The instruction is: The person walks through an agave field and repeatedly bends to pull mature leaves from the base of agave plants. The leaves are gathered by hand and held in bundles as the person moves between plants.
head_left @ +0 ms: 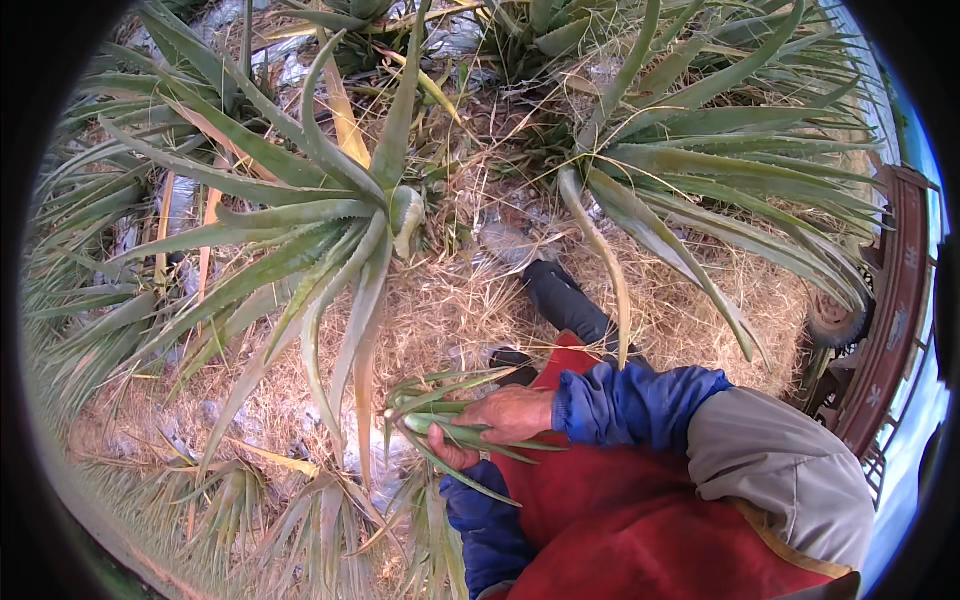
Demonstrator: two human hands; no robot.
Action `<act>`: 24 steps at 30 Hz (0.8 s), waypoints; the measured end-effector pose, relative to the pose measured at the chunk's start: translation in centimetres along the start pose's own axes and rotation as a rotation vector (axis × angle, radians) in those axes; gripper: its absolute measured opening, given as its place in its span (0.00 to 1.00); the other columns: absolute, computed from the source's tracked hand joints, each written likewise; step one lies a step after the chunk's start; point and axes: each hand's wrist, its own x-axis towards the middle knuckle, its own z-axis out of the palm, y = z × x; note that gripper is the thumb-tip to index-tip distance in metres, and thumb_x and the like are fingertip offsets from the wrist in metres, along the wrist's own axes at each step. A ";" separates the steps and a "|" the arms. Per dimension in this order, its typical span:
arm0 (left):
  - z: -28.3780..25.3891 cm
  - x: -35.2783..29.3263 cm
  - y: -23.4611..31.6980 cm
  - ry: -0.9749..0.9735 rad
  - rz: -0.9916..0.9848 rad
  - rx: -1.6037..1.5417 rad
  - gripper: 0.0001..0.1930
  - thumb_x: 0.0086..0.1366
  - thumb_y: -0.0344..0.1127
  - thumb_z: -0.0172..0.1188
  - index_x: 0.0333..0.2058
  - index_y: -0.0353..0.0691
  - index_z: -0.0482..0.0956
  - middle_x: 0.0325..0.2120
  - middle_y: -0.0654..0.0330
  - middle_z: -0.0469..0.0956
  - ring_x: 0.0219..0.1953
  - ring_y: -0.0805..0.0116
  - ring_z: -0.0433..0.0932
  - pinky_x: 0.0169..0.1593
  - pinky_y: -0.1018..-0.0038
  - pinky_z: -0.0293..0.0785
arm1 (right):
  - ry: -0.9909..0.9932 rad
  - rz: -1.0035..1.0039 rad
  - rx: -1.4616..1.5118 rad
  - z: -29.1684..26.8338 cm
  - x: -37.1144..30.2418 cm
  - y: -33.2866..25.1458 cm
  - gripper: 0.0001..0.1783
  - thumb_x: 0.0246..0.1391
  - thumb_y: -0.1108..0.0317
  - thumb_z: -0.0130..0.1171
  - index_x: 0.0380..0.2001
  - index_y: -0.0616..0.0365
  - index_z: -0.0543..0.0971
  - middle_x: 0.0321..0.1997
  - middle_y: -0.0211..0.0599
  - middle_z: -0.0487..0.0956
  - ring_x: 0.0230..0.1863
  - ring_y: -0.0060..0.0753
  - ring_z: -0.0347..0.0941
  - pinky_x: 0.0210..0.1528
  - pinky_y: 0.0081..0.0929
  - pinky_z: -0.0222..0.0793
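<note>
A small green aloe plant lies across both hands in front of my body. Its pale base points left, and its thin leaves spread right and downward. My left hand is closed on it from below near the base, the thumb raised along the leaves. My right hand rests over the middle of the leaves from the right, its fingers curled round them and partly hidden. Just up and left of my hands stands a large aloe plant, its long toothed leaves hanging close by.
Another big aloe spreads at the upper right, and a row of aloes runs along the lower left. Dry straw covers the ground round my dark boot. A rust-red trailer with a wheel stands far right.
</note>
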 end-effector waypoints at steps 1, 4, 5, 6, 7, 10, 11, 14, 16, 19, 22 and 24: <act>0.9 -0.4 0.1 -0.019 -0.061 -0.019 0.32 0.62 0.49 0.58 0.61 0.38 0.66 0.53 0.51 0.75 0.53 0.56 0.75 0.58 0.58 0.71 | -0.095 0.045 -0.042 -1.6 -0.6 0.7 0.24 0.53 0.63 0.54 0.54 0.56 0.75 0.49 0.49 0.78 0.50 0.52 0.75 0.54 0.43 0.70; 4.0 -1.2 0.7 -0.069 -0.212 -0.047 0.31 0.60 0.48 0.59 0.60 0.39 0.67 0.52 0.53 0.76 0.51 0.57 0.77 0.54 0.59 0.75 | -0.069 0.117 0.068 -5.2 -3.0 3.3 0.16 0.56 0.60 0.52 0.41 0.57 0.81 0.34 0.45 0.82 0.40 0.50 0.78 0.45 0.45 0.72; 4.8 -1.0 0.6 -0.086 -0.245 -0.039 0.31 0.60 0.47 0.59 0.60 0.40 0.68 0.51 0.54 0.77 0.50 0.57 0.77 0.53 0.58 0.76 | -0.006 0.169 0.203 -6.6 -4.0 4.2 0.16 0.57 0.58 0.52 0.37 0.59 0.81 0.33 0.43 0.82 0.38 0.43 0.79 0.43 0.39 0.73; 5.7 -1.0 0.5 -0.101 -0.279 -0.030 0.30 0.60 0.47 0.59 0.59 0.40 0.69 0.50 0.55 0.77 0.48 0.58 0.78 0.52 0.58 0.77 | 0.082 0.264 0.439 -7.6 -4.8 5.0 0.16 0.55 0.57 0.53 0.31 0.59 0.79 0.27 0.44 0.79 0.33 0.48 0.77 0.37 0.39 0.72; 7.4 -0.9 -0.1 0.024 -0.221 0.005 0.31 0.59 0.40 0.59 0.60 0.37 0.64 0.47 0.50 0.77 0.44 0.54 0.80 0.46 0.57 0.80 | 0.234 0.313 0.530 -8.2 -5.8 6.1 0.15 0.56 0.57 0.53 0.31 0.59 0.79 0.26 0.42 0.79 0.32 0.47 0.77 0.37 0.37 0.72; 14.4 0.1 0.5 -0.180 -0.272 0.362 0.30 0.58 0.41 0.60 0.58 0.36 0.65 0.46 0.51 0.77 0.44 0.54 0.80 0.47 0.58 0.80 | 0.610 0.297 0.432 -9.4 -6.5 10.0 0.12 0.58 0.60 0.53 0.33 0.58 0.78 0.26 0.39 0.78 0.32 0.42 0.76 0.37 0.34 0.72; 15.8 0.7 0.6 -0.226 -0.329 0.465 0.33 0.53 0.44 0.65 0.55 0.36 0.67 0.44 0.53 0.76 0.42 0.60 0.79 0.47 0.64 0.79 | 0.665 0.298 0.466 -9.4 -6.3 11.4 0.12 0.59 0.61 0.52 0.35 0.58 0.78 0.27 0.38 0.77 0.32 0.39 0.75 0.36 0.32 0.71; 17.9 2.9 -0.1 -0.354 -0.311 0.736 0.38 0.48 0.50 0.71 0.52 0.35 0.68 0.42 0.56 0.75 0.42 0.65 0.77 0.46 0.70 0.76 | 0.762 0.362 0.614 -11.1 -6.3 12.2 0.14 0.66 0.62 0.50 0.42 0.64 0.76 0.27 0.26 0.72 0.30 0.18 0.69 0.34 0.17 0.68; 20.2 5.0 0.4 -0.492 -0.368 0.898 0.43 0.43 0.50 0.75 0.54 0.33 0.65 0.42 0.58 0.74 0.42 0.68 0.75 0.47 0.71 0.73 | 0.790 0.286 0.732 -8.8 -5.4 16.0 0.16 0.65 0.62 0.52 0.48 0.63 0.73 0.36 0.30 0.75 0.38 0.22 0.73 0.42 0.20 0.72; 27.7 7.6 1.4 -0.612 -0.313 1.043 0.49 0.43 0.44 0.78 0.60 0.32 0.59 0.44 0.57 0.74 0.45 0.67 0.75 0.49 0.70 0.73 | 0.896 0.094 0.783 -6.1 -4.2 20.5 0.19 0.64 0.61 0.51 0.52 0.62 0.72 0.45 0.34 0.76 0.47 0.28 0.74 0.49 0.24 0.72; 35.9 11.1 2.7 -0.729 -0.128 1.155 0.55 0.42 0.44 0.79 0.64 0.32 0.54 0.50 0.54 0.72 0.51 0.64 0.73 0.55 0.67 0.70 | 1.026 -0.041 1.813 -10.5 -3.0 15.8 0.18 0.63 0.62 0.51 0.50 0.61 0.76 0.41 0.33 0.79 0.42 0.32 0.77 0.41 0.29 0.74; 39.9 14.0 3.5 -0.865 0.048 1.251 0.59 0.41 0.37 0.78 0.68 0.32 0.47 0.55 0.52 0.70 0.55 0.62 0.72 0.60 0.67 0.67 | 1.058 -0.071 1.948 -10.0 -0.5 20.3 0.20 0.64 0.65 0.49 0.56 0.60 0.72 0.41 0.34 0.78 0.44 0.31 0.76 0.45 0.27 0.74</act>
